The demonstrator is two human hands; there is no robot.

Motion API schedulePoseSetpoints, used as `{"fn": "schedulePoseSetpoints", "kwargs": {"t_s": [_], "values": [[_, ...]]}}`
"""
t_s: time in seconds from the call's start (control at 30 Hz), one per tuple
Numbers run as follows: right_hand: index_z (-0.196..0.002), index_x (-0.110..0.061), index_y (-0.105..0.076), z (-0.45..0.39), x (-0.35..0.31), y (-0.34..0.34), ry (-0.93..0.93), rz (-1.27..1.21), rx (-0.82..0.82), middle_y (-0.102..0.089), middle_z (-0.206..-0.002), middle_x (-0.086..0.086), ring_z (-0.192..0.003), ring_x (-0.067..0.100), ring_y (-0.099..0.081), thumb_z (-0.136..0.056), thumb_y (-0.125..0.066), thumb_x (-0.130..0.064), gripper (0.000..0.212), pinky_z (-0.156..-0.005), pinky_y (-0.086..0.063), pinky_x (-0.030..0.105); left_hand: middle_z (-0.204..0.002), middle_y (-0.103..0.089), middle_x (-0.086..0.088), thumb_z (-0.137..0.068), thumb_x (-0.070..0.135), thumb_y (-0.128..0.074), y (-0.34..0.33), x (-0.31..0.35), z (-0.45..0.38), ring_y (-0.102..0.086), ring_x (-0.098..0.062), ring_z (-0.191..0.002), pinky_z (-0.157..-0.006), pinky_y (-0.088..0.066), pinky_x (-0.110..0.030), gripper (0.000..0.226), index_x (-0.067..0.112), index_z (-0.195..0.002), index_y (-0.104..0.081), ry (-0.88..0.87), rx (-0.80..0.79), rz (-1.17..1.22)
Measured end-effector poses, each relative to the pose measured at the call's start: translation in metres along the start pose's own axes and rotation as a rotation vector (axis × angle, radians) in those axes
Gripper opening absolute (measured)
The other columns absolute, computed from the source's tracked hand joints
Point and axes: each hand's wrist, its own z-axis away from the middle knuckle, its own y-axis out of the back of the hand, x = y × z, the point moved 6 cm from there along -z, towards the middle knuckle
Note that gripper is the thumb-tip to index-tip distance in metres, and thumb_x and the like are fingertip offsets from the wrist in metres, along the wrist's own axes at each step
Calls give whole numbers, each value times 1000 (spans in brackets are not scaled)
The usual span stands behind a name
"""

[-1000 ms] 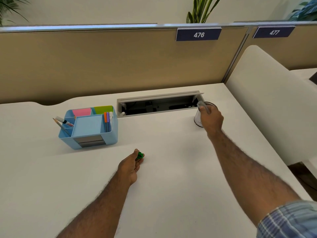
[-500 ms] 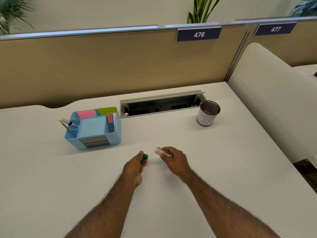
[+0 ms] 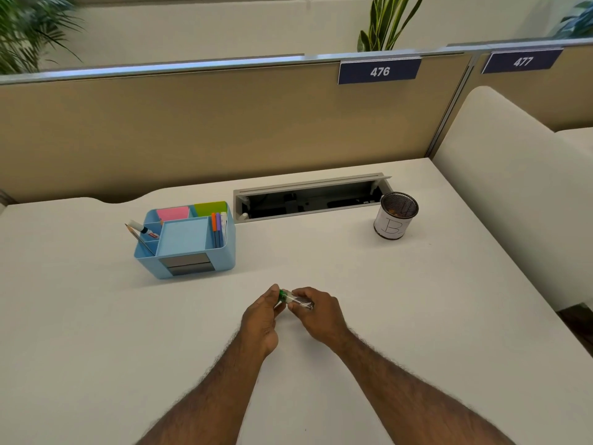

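Observation:
My two hands meet over the middle of the white desk (image 3: 96, 332). My right hand (image 3: 317, 311) grips a small clear tube (image 3: 300, 300) that lies roughly level, pointing left. A green cap (image 3: 281, 295) sits at the tube's left end, pinched by the fingers of my left hand (image 3: 261, 317). The cap touches the tube's mouth; I cannot tell how far it is seated. My fingers hide most of the tube.
A mesh cup (image 3: 396, 216) marked "B" stands at the back right. A blue desk organiser (image 3: 186, 240) with sticky notes, pens and a pencil sits at the back left. Between them lies an open cable tray (image 3: 309, 197). A beige partition (image 3: 224, 123) closes the back, a white divider (image 3: 513, 194) the right.
My right hand took the clear tube from above the mesh cup and carried it to the desk's middle. My left hand lifted the green cap and brought it to the tube's end.

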Motion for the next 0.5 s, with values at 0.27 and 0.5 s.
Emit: {"fn": "schedulePoseSetpoints", "kwargs": {"t_s": [0.27,0.5], "values": [[-113,-21,-70,7,-5,-2,35,8,32,-74,-110,-5,-91,1,-63,-83,-73,-31,32,-81,-47,11,-88,-69,-2,-88,15,-64,4,-1,4,-63,-14,-83,-93,-39,-30,12,12,-99,-67,-25,4,53],[-116,-22,-70,12,-11,-1,65,31,67,-73,-114,-4,-102,9,-68,-82,-74,-31,36,-89,-51,20,-92,-68,-5,-86,13,-66,5,1,5,-63,-16,-84,-97,-39,-30,17,10,-103,-67,-2,13,65]]}}
